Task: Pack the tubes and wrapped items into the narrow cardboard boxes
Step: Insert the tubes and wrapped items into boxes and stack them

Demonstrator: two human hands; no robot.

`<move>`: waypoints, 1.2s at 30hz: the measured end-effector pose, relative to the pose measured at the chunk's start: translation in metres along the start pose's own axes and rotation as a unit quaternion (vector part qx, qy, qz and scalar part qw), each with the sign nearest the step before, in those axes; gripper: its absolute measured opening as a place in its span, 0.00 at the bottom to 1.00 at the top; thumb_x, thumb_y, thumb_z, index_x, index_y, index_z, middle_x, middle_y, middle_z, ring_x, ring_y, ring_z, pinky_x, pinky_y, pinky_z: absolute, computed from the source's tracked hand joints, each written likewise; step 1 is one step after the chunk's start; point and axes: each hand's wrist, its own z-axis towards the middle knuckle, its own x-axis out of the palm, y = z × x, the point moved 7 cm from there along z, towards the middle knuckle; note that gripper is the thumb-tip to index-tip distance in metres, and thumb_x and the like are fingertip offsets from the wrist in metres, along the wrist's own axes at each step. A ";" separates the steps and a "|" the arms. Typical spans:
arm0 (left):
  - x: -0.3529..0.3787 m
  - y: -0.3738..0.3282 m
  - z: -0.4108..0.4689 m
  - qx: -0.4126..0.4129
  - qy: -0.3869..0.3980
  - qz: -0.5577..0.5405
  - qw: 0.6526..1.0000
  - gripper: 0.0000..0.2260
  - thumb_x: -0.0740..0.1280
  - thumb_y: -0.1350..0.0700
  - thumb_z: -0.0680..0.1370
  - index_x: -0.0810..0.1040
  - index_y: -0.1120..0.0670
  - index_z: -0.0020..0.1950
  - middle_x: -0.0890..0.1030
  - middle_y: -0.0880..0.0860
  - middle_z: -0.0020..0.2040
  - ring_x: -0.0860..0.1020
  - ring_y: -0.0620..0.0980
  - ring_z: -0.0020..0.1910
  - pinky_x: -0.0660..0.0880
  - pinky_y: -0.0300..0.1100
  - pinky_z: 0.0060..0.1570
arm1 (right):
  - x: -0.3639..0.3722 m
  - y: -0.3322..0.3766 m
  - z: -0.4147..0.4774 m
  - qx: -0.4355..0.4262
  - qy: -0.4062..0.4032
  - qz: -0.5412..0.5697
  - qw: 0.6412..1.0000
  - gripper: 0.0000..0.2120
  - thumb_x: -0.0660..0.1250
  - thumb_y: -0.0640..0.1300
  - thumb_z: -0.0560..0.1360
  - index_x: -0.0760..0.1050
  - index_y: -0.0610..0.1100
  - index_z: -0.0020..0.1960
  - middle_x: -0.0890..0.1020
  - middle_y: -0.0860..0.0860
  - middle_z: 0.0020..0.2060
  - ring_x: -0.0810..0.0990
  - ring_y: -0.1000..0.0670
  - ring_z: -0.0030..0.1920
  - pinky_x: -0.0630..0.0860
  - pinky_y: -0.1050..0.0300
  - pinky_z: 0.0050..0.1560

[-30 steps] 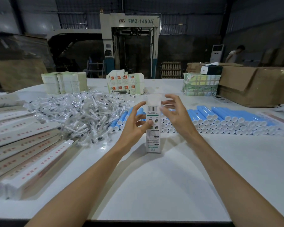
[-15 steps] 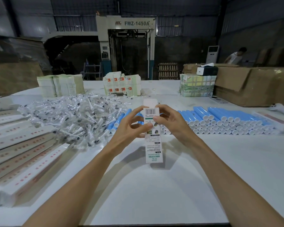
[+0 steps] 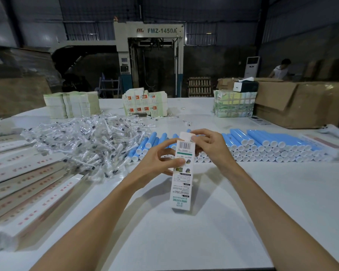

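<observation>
A narrow white printed cardboard box (image 3: 181, 184) stands upright on the white table (image 3: 243, 202) in front of me. My left hand (image 3: 157, 163) grips its upper left side, thumb on the printed face. My right hand (image 3: 209, 147) holds the top, fingers curled over the raised white end flap. Behind the box, a long stacked row of blue tubes with white caps (image 3: 262, 147) lies across the table. A heap of clear-wrapped brush heads (image 3: 86, 143) sits to the left of the tubes.
Flat long box blanks (image 3: 27, 184) fan out at the left edge. Stacks of folded cartons (image 3: 71, 104) (image 3: 145, 104) and a strapped bundle (image 3: 233, 104) stand at the back. A big brown carton (image 3: 301, 102) is at the right; a person stands far behind it.
The box has come down and nearer to me, standing on the table. Both hands have closed in on its top, and my right fingers now curl over the end flap.
</observation>
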 end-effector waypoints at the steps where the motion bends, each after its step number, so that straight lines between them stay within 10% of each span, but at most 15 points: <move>1: 0.000 0.000 0.000 -0.003 0.000 0.001 1.000 0.26 0.81 0.47 0.74 0.79 0.36 0.70 0.87 0.54 0.58 0.88 0.56 0.55 0.85 0.46 0.44 | -0.001 0.000 0.000 -0.005 -0.001 -0.005 1.000 0.07 0.68 0.40 0.83 0.79 0.40 0.60 0.88 0.42 0.41 0.83 0.46 0.37 0.80 0.52 0.37; 8: -0.002 0.000 -0.003 -0.006 -0.001 0.010 1.000 0.25 0.80 0.49 0.75 0.79 0.37 0.70 0.88 0.53 0.58 0.88 0.56 0.55 0.85 0.47 0.44 | 0.004 0.009 -0.002 -0.083 0.015 -0.074 0.994 0.03 0.69 0.39 0.82 0.80 0.43 0.50 0.86 0.43 0.37 0.83 0.39 0.35 0.82 0.45 0.36; 36: 0.000 -0.013 -0.003 0.048 -0.022 0.064 0.997 0.33 0.80 0.52 0.78 0.69 0.34 0.78 0.87 0.50 0.52 0.87 0.55 0.52 0.87 0.51 0.46 | 0.000 0.015 0.002 0.047 0.021 0.069 0.996 0.05 0.74 0.39 0.78 0.88 0.42 0.52 0.89 0.42 0.48 0.88 0.43 0.51 0.84 0.56 0.51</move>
